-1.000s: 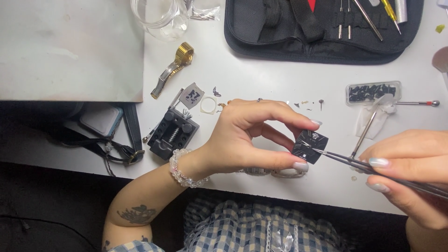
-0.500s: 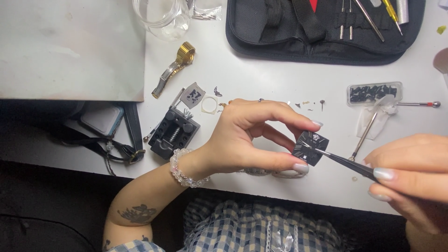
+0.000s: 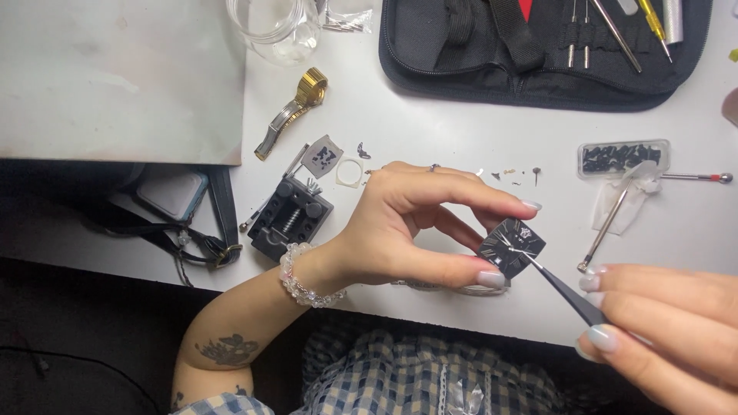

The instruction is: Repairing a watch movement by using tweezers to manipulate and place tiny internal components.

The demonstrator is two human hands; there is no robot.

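The left hand (image 3: 400,230) pinched a square black watch dial (image 3: 513,248) above the table edge (image 3: 384,300); the right hand (image 3: 661,323), gripping black tweezers (image 3: 565,290), had shifted lower, tips staying at the dial's centre

dial pinched, tweezers at its face

left hand (image 3: 400,230) pinches a small square black watch dial (image 3: 510,247) between thumb and forefinger above the white table (image 3: 461,123). right hand (image 3: 669,323) holds slim dark metal tweezers (image 3: 565,288), tip touching the dial.

A watch-repair workbench: white table (image 3: 430,131), black tool case (image 3: 538,54), case-holder vise (image 3: 290,217), tiny parts.
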